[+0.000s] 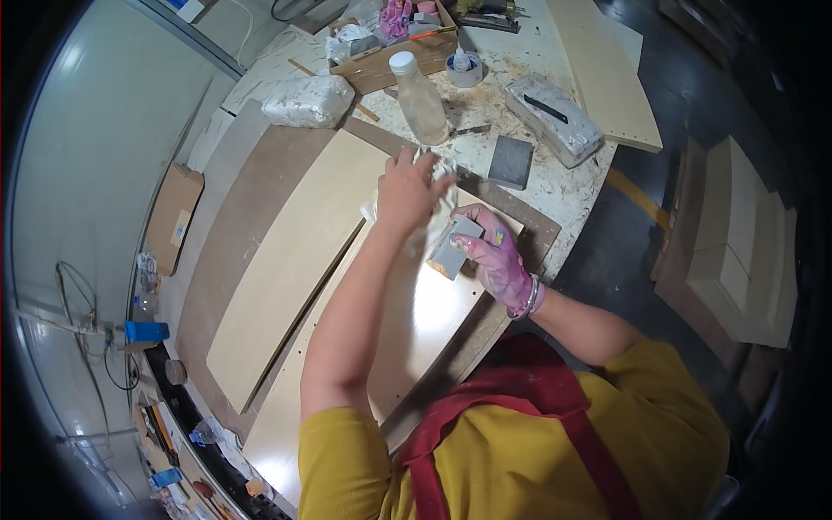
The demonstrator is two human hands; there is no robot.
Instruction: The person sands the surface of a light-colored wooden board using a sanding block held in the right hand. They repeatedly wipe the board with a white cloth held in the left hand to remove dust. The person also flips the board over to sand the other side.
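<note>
Long cream-coloured flat panel with a glossy face [425, 321] lies on a large brown sheet [251, 182] along the near edge of the stained white worktop [581, 191], right in front of the person's body. It is probably set there to keep it within easy reach of both arms, with the sheet likely guarding its underside. Its long axis runs along that near edge: one end points to the worktop's right edge, the other away to the left. A second cream-coloured curved-edged panel [295, 269] lies beside it on the far side, roughly parallel, a narrow dark gap between them.

The bare left hand [407, 195] is over a crumpled white cloth [440, 211] near the panel's right end, fingers spread and blurred; whether they grip the cloth cannot be told. The right hand [503, 260], in a pink, stained glove, grips a grey rectangular block [446, 253] above the panel, thumb across its face, a hold that seems to keep it steady.

Past that end stand a clear bottle with a white cap [420, 104] and a flat dark grey block [510, 162], apparently parked within reach but off the panel.
</note>
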